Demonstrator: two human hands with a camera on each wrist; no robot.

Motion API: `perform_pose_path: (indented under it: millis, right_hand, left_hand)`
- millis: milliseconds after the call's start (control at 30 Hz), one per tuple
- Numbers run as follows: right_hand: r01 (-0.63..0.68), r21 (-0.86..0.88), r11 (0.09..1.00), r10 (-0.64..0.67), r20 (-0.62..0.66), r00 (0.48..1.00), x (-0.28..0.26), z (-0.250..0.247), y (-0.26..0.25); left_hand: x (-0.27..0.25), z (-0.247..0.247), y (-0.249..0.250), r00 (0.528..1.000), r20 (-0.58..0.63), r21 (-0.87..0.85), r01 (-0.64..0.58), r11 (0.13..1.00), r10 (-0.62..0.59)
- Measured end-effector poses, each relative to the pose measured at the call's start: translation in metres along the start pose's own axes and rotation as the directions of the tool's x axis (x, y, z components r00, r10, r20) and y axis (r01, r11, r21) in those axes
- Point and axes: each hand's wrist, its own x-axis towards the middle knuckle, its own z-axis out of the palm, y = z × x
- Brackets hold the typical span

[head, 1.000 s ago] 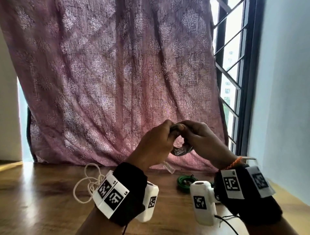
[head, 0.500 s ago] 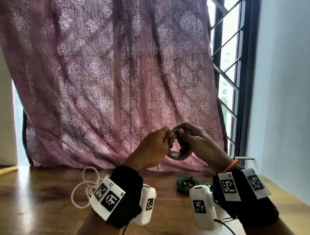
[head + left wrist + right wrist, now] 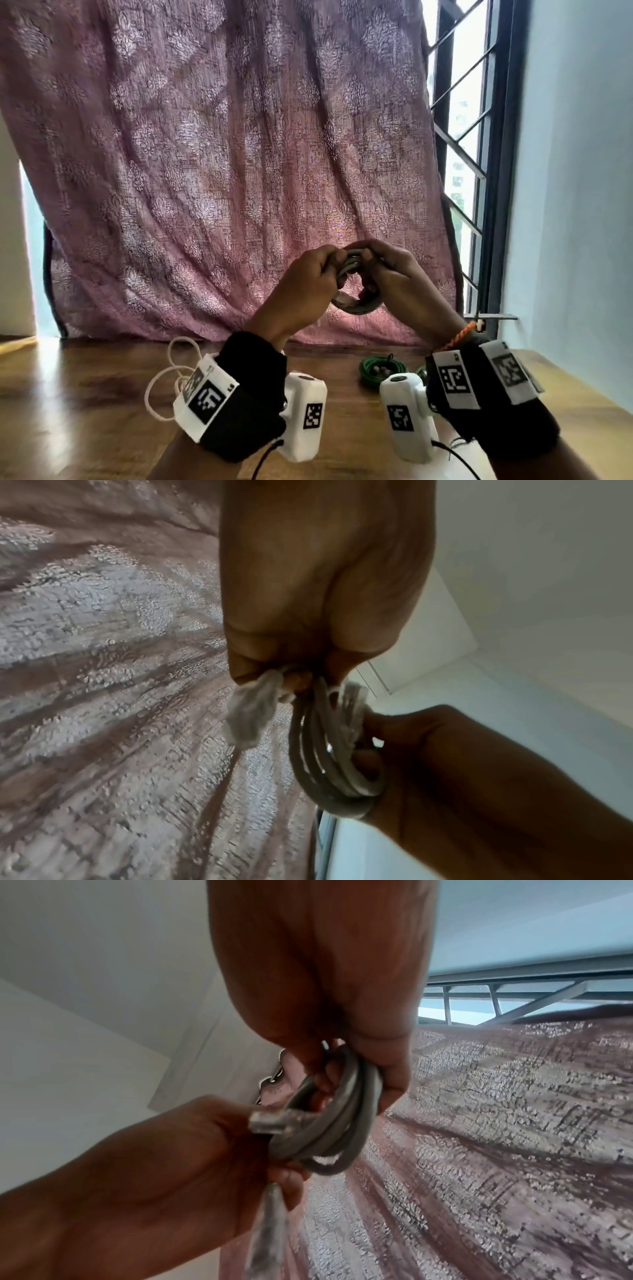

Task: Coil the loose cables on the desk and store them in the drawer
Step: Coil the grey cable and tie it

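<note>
Held up above the desk (image 3: pixel 85 394), grey coiled cable (image 3: pixel 356 301) upright between both hands; left hand (image 3: pixel 308 284) pinching its left side, right hand (image 3: pixel 394 277) curled round its right; plug end (image 3: pixel 267 1121) nearer the left, likely tucked next.

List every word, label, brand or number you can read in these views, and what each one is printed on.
No readable words, brands or numbers in any view.
Left wristband tags: black-and-white square codes only; tiny marks at one edge, too small to read.
Right wristband tags: square codes only.
Wrist camera housings: square codes only.
Grey cable coil, green cable, white cable, curtain: no print visible.
</note>
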Motion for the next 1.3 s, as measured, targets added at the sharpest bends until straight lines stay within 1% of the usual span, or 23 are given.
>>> perform_pose_path:
  millis: [67, 133, 233, 300, 333, 367, 467, 533, 567, 633, 733, 800, 833, 867, 933, 1000, 1033, 1100, 1167, 1300]
  right_hand:
    - [-0.029, -0.022, 0.999, 0.031, 0.094, 0.995, -0.001, -0.002, -0.001]
    - [0.002, -0.107, 0.994, 0.011, 0.123, 0.992, -0.002, -0.004, -0.001]
    - [0.091, -0.184, 0.979, -0.082, 0.052, 0.995, -0.002, -0.006, -0.003]
    - [0.116, -0.193, 0.974, -0.122, -0.017, 0.992, 0.000, -0.008, -0.003]
    - [0.129, -0.201, 0.971, -0.141, -0.047, 0.989, 0.001, -0.010, -0.003]
    - [0.139, -0.212, 0.967, -0.157, -0.070, 0.985, 0.002, -0.011, -0.001]
    - [0.156, -0.230, 0.960, -0.181, -0.089, 0.980, 0.001, -0.015, 0.000]
    - [0.161, -0.224, 0.961, -0.186, -0.095, 0.978, 0.001, -0.017, -0.002]
    - [0.159, -0.217, 0.963, -0.185, -0.103, 0.977, 0.001, -0.018, -0.003]
    - [0.151, -0.199, 0.968, -0.177, -0.119, 0.977, 0.002, -0.018, -0.003]
    - [0.145, -0.171, 0.974, -0.165, -0.106, 0.981, 0.001, -0.016, -0.005]
    - [0.154, -0.127, 0.980, -0.168, -0.104, 0.980, 0.001, -0.013, -0.007]
    - [0.165, -0.105, 0.981, -0.176, -0.108, 0.978, 0.000, -0.012, -0.009]
    - [0.177, -0.087, 0.980, -0.186, -0.112, 0.976, 0.000, -0.011, -0.011]
    - [0.198, -0.049, 0.979, -0.202, -0.121, 0.972, -0.001, -0.010, -0.014]
    - [0.202, -0.009, 0.979, -0.202, -0.127, 0.971, -0.001, -0.010, -0.015]
    - [0.196, 0.005, 0.981, -0.194, -0.124, 0.973, -0.001, -0.010, -0.016]
    - [0.182, 0.010, 0.983, -0.180, -0.108, 0.978, -0.001, -0.009, -0.015]
    - [0.177, 0.003, 0.984, -0.176, -0.085, 0.981, -0.001, -0.008, -0.016]
    - [0.181, 0.004, 0.983, -0.181, -0.070, 0.981, -0.002, -0.011, -0.020]
  left_hand:
    - [-0.001, 0.001, -0.003, 0.999, 0.043, 0.088, -0.029, 0.996, 0.025]
    - [-0.001, 0.002, -0.002, 0.998, 0.053, 0.084, -0.026, 0.996, 0.022]
    - [-0.001, 0.000, 0.002, 1.000, 0.004, -0.038, 0.000, 0.999, 0.000]
    - [-0.001, -0.005, 0.004, 0.997, -0.079, -0.084, -0.011, 0.996, 0.004]
    - [-0.001, -0.007, 0.004, 0.995, -0.101, -0.105, -0.020, 0.994, 0.009]
    - [-0.001, -0.010, 0.004, 0.995, -0.095, -0.123, -0.024, 0.992, 0.012]
    - [-0.001, -0.016, 0.006, 1.000, 0.004, -0.130, 0.014, 0.991, -0.013]
    - [-0.003, -0.019, 0.008, 0.995, 0.085, -0.185, 0.062, 0.981, -0.047]
    - [-0.005, -0.020, 0.008, 0.993, 0.110, -0.197, 0.074, 0.978, -0.053]
    - [-0.007, -0.024, 0.008, 0.992, 0.114, -0.186, 0.083, 0.979, -0.062]
    - [-0.008, -0.028, 0.008, 0.996, 0.057, -0.135, 0.082, 0.987, -0.075]
    - [-0.009, -0.027, 0.008, 0.998, -0.062, -0.002, 0.032, 0.999, -0.032]
    - [-0.008, -0.026, 0.008, 0.990, -0.140, 0.055, 0.009, 0.998, -0.001]
    - [-0.008, -0.023, 0.009, 0.977, -0.210, 0.071, -0.008, 0.997, 0.022]
    - [-0.006, -0.018, 0.007, 0.956, -0.291, -0.002, -0.029, 1.000, 0.027]
    - [-0.004, -0.011, 0.004, 0.948, -0.315, -0.177, -0.006, 0.984, -0.051]
    - [-0.002, -0.009, 0.003, 0.943, -0.316, -0.274, 0.014, 0.962, -0.104]
    - [-0.001, -0.005, 0.004, 0.936, -0.297, -0.437, 0.042, 0.898, -0.188]
    - [-0.002, -0.004, 0.008, 0.939, -0.258, -0.551, 0.049, 0.833, -0.226]
    - [-0.002, -0.006, 0.010, 0.951, -0.164, -0.670, 0.087, 0.737, -0.262]
